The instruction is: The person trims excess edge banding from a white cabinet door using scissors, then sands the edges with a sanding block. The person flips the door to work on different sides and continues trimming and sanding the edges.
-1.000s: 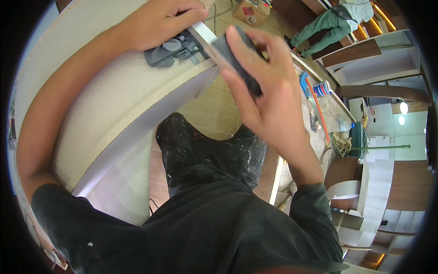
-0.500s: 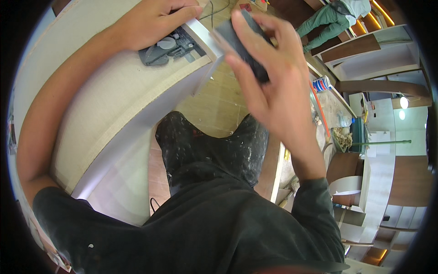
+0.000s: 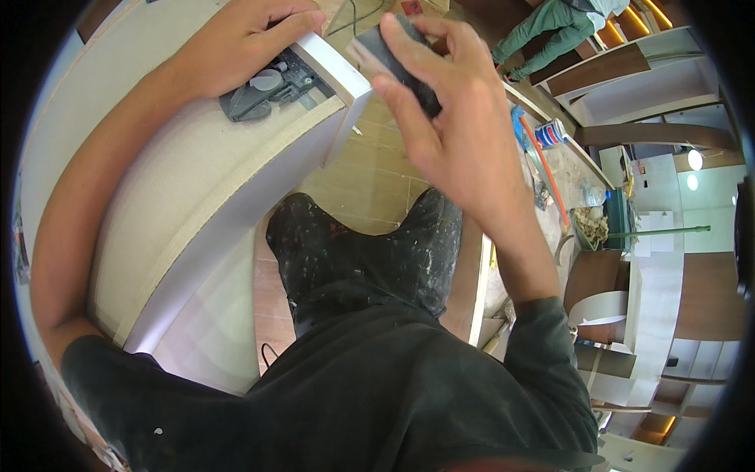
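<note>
Your right hand (image 3: pixel 464 102) is holding a dark grey block (image 3: pixel 399 72) in the air, just beside the white edge strip (image 3: pixel 334 64) of the pale curved panel (image 3: pixel 169 185); you cannot tell whether the two are touching. Your fingers are closing around the block, thumb on the near side and the others on the far side, parted only by its width. Its long axis is slanting from upper left to lower right, one end pointing up and left, the other down toward your palm; the strip is running on nearly the same slant. Your palm and fingers are hiding much of the block, and its pale face is blurring. Your left hand (image 3: pixel 252 43) is lying at the strip's upper end, fingers curling; their tips are staying out of sight, so you cannot tell how firmly they are gripping. That hand is partly covering a grey tool (image 3: pixel 259 96).
</note>
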Motion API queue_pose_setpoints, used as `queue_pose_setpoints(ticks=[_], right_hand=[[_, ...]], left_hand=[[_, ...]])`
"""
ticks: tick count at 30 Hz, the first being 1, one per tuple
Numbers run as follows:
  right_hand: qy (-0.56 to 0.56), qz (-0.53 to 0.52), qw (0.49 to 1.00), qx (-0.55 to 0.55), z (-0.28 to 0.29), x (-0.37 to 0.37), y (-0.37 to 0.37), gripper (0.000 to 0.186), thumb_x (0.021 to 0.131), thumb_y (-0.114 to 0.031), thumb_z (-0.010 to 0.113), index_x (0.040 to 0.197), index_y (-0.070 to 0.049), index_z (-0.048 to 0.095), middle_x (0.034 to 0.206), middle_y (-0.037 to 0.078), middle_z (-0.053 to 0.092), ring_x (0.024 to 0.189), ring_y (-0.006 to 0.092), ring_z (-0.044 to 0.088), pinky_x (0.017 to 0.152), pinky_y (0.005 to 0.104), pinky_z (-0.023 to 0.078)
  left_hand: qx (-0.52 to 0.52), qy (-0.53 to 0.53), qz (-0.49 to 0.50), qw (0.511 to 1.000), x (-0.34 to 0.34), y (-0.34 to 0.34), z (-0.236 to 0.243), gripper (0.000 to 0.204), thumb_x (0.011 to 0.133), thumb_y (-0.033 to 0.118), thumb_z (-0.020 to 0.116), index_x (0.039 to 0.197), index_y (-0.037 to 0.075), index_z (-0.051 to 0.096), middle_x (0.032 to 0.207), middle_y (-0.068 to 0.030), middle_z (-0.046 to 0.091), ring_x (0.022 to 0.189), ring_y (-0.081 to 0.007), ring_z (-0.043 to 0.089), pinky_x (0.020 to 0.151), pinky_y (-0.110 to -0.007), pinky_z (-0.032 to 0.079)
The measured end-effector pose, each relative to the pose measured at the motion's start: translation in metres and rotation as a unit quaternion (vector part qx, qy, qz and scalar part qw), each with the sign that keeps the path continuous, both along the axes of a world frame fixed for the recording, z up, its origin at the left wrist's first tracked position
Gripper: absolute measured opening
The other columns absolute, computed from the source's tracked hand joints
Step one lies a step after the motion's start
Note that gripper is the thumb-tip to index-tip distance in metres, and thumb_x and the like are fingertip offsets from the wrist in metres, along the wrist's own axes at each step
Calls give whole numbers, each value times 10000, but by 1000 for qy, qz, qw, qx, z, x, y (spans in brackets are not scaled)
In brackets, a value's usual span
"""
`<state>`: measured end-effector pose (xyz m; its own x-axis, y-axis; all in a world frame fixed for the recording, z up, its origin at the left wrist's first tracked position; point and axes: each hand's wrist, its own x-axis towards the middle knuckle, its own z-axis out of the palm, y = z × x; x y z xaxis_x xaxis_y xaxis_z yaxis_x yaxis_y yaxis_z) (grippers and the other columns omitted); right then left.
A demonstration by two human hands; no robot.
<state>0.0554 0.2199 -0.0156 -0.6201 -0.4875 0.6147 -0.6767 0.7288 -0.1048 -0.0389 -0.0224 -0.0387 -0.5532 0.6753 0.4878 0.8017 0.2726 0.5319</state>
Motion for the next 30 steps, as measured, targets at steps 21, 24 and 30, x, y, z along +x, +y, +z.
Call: queue_pose_setpoints(ticks=[21, 24, 30], right_hand=[[-31, 67, 997, -15, 3, 19, -1, 450, 906, -122, 712, 1346, -40, 661, 1261, 229, 609, 1077, 380, 613, 943, 408, 490], [-40, 59, 997, -21, -3, 13, 3, 447, 908, -131, 710, 1346, -53, 666, 1276, 221, 606, 1073, 376, 626, 943, 404, 497], [-33, 58, 998, -7, 16, 10, 13, 466, 843, -94, 713, 1306, -55, 676, 1233, 205, 624, 1072, 366, 626, 935, 407, 508]], left_hand=[[-18, -32, 70, 997, 13, -14, 4, 358, 1065, 253, 511, 901, -51, 607, 799, -92, 560, 794, -180, 526, 759, -344, 429], [-12, -6, 68, 998, 12, -12, 2, 360, 1067, 253, 504, 896, -47, 604, 803, -89, 564, 796, -186, 530, 760, -345, 430], [-37, -10, 25, 999, 7, -12, 7, 358, 1060, 239, 497, 862, -33, 621, 784, -115, 582, 768, -244, 550, 736, -373, 437]])
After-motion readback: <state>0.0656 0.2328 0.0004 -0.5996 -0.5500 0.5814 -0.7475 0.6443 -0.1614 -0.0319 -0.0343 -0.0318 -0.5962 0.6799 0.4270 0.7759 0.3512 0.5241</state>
